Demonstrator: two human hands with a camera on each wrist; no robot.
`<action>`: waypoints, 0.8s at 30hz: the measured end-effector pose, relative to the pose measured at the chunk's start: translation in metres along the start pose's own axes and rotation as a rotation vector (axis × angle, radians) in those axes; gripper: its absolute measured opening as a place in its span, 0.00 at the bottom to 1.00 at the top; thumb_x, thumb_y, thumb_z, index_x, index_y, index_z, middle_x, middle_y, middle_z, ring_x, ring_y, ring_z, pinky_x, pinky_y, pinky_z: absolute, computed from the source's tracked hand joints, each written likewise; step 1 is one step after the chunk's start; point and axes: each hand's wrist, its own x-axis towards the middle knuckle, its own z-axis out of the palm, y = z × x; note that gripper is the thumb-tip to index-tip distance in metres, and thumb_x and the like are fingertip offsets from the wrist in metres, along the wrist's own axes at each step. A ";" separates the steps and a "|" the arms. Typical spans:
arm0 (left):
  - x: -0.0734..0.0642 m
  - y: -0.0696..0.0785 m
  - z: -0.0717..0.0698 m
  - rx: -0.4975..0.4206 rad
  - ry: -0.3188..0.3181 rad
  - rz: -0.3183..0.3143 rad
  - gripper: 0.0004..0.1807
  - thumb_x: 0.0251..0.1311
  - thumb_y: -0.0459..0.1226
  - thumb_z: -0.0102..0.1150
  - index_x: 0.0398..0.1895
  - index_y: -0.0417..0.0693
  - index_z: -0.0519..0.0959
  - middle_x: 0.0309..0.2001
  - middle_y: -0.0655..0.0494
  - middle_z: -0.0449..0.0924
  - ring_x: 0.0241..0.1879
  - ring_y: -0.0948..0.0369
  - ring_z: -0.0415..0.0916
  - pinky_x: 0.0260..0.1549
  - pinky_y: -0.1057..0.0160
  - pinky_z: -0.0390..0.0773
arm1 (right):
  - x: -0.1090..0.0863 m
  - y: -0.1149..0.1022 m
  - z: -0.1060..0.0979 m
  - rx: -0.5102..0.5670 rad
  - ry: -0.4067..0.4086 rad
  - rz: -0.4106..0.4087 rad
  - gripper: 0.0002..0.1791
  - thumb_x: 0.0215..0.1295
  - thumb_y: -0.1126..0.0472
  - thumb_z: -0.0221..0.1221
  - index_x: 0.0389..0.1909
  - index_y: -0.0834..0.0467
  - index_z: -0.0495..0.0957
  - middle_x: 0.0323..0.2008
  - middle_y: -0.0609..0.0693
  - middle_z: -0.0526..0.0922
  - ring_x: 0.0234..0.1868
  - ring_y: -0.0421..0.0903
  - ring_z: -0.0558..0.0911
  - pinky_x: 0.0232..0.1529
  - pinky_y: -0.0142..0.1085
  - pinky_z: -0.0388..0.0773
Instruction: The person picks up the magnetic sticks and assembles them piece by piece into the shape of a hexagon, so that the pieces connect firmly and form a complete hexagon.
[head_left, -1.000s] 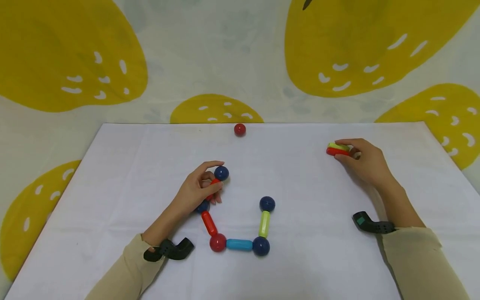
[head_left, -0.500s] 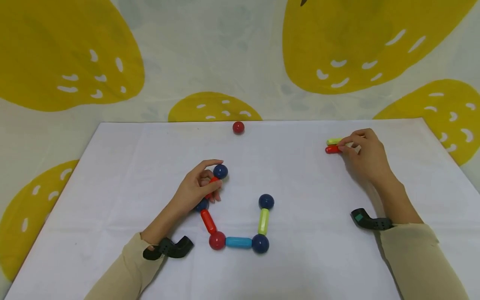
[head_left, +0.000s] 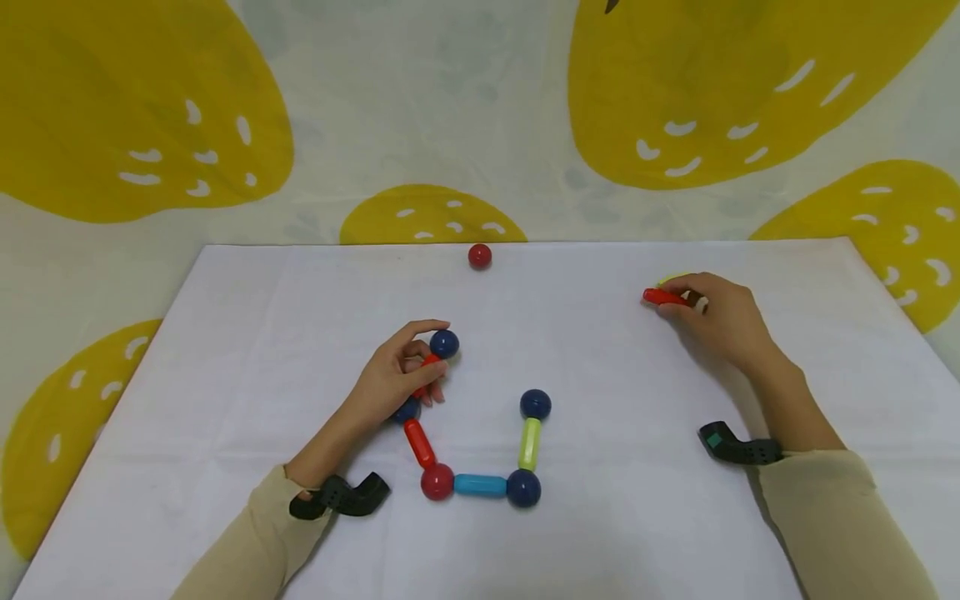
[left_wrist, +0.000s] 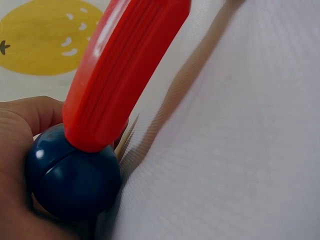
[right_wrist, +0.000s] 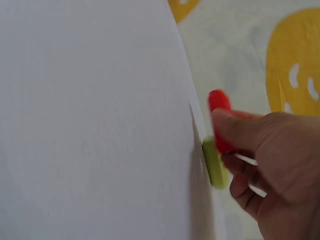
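My left hand (head_left: 382, 379) grips a red magnetic rod (head_left: 429, 362) of the chain, with its index finger along a dark blue ball (head_left: 445, 344). Below it, another blue ball (left_wrist: 75, 172) lies against the hand, joined to a second red rod (head_left: 420, 443). The chain continues through a red ball (head_left: 437, 482), a light blue rod (head_left: 481, 486), a blue ball (head_left: 523, 488), a green rod (head_left: 529, 443) and a blue ball (head_left: 536, 404). At the far right my right hand (head_left: 720, 321) pinches a loose red rod (right_wrist: 218, 107) between thumb and fingers. A loose green rod (right_wrist: 215, 165) lies beside it, partly hidden.
A single red ball (head_left: 480, 256) sits at the far edge of the white table (head_left: 300, 283). Behind hangs a pale cloth (head_left: 427, 100) with yellow fruit prints. Black camera mounts (head_left: 738, 446) are on both wrists.
My right hand has shifted its fingers from around both loose rods to the red one, which now stands apart from the green. The left hand and the chain stay in place.
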 end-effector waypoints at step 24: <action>-0.001 0.001 -0.001 -0.015 -0.004 -0.006 0.27 0.63 0.27 0.56 0.66 0.40 0.64 0.34 0.31 0.73 0.24 0.37 0.77 0.23 0.62 0.80 | 0.013 -0.166 0.069 0.189 -0.304 -0.397 0.16 0.57 0.62 0.68 0.47 0.54 0.80 0.36 0.43 0.80 0.33 0.41 0.74 0.34 0.34 0.74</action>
